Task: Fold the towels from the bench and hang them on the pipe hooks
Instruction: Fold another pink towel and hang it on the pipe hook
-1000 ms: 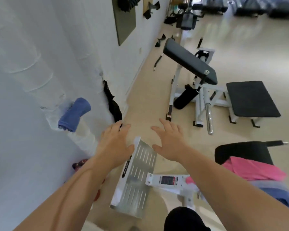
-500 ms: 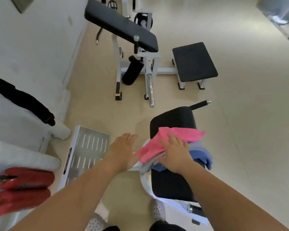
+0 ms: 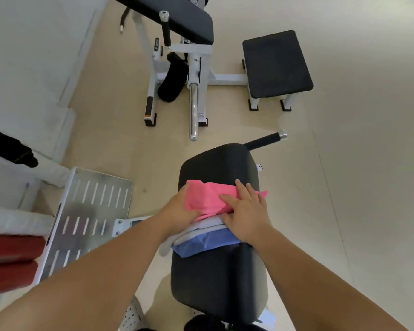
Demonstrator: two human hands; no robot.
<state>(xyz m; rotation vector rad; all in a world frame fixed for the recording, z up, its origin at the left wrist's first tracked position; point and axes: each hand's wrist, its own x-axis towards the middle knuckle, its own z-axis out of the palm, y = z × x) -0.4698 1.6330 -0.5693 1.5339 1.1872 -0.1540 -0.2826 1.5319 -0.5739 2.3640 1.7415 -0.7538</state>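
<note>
Two bare forearms reach out over a black padded worktop (image 3: 218,278) that runs away from the camera. A small stack of towels lies across the middle of it. The blue towel (image 3: 206,243) is at the bottom and nearest, a pale grey towel (image 3: 201,226) lies on it, and the pink towel (image 3: 208,199) is on top.

The left hand (image 3: 179,211) is at the pink towel's left edge. Its fingertips are lost under the cloth, so whether they grip it cannot be told. The right hand (image 3: 245,211) lies flat on the pink towel's right part, its fingers (image 3: 240,187) straight and slightly spread, pressing down and holding nothing.

A slotted metal footplate (image 3: 86,216) sits on the floor left of the worktop, and what look like red pads (image 3: 10,259) show at the frame's left edge.

A black handle with a chrome cap (image 3: 264,139) sticks out beyond the worktop's far end. Farther off stands a white-framed machine with a chrome bar (image 3: 193,108) and a square black seat (image 3: 276,63).
</note>
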